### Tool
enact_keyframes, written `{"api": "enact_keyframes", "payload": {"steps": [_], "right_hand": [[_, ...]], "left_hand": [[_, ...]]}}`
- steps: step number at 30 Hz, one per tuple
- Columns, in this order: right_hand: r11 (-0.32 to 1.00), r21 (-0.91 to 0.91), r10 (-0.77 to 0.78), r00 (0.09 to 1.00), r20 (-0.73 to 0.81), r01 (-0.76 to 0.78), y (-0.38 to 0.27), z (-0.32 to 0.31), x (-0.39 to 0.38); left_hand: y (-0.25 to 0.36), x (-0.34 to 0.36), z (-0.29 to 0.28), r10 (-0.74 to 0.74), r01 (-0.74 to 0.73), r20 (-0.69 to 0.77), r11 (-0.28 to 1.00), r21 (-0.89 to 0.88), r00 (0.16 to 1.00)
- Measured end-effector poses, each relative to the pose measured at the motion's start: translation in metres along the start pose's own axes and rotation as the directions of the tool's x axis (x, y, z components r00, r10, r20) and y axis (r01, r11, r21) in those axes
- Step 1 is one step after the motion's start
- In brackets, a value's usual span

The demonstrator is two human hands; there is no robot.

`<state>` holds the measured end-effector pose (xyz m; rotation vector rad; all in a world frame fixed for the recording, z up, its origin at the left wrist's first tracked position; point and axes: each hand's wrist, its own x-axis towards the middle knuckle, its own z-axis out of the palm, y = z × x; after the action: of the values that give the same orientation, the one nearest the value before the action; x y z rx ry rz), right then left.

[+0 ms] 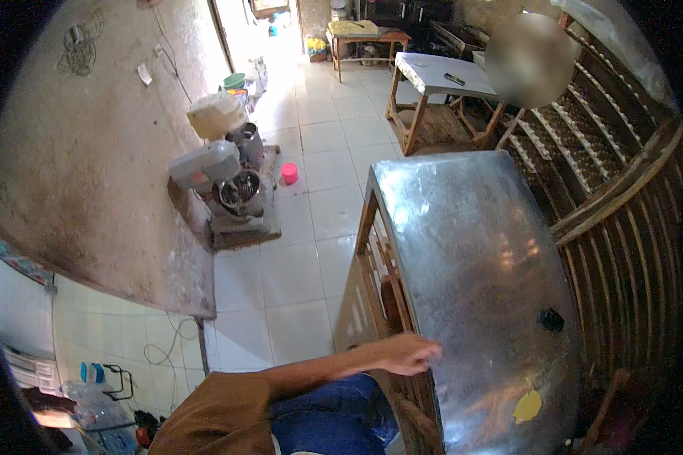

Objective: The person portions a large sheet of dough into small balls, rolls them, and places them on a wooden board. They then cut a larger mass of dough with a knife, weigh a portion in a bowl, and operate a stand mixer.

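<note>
From the lower left my left arm, in a brown sleeve, reaches across my blue trousers (322,425). At its end my left hand (410,353) is closed, fingers curled and slightly smeared, by the near-left edge of a metal-topped table (470,243). Whatever it may hold is hidden. On the tabletop lie a small black object (550,319), right of the hand, and a flat yellow piece (527,406) closer to me; I cannot tell what either is. My right hand is out of the picture.
Two stand mixers (205,163) stand by the left wall, a pink tub (289,174) beside them. Farther off are a white-topped table (448,72) and another person, whose head is blurred. Wooden racks (622,280) line the right; upper shelves carry rows of small pieces.
</note>
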<state>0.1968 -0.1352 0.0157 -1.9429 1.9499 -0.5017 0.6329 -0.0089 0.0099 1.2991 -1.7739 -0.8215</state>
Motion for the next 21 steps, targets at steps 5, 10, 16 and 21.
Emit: {"api": "enact_keyframes", "payload": {"steps": [5,10,16,21], "right_hand": [[0.997,-0.067,-0.028,0.998,-0.062,0.024,-0.071,0.032,0.041],[0.985,-0.133,-0.126,0.982,-0.139,0.108,-0.166,0.057,0.114],[0.958,-0.134,-0.273,0.951,-0.142,0.255,-0.348,0.155,0.22],[0.936,-0.138,-0.328,0.945,-0.003,0.324,-0.536,0.291,0.283]], "left_hand": [[-0.075,-0.167,-0.137,-0.496,0.535,-0.301,0.843,0.056,0.814],[-0.124,-0.252,-0.203,-0.779,0.831,-0.517,0.516,-0.208,0.355],[-0.243,-0.297,-0.234,-0.866,0.828,-0.481,0.367,-0.424,0.138],[-0.31,-0.301,-0.366,-0.94,0.911,-0.327,0.22,-0.349,0.102]]}}
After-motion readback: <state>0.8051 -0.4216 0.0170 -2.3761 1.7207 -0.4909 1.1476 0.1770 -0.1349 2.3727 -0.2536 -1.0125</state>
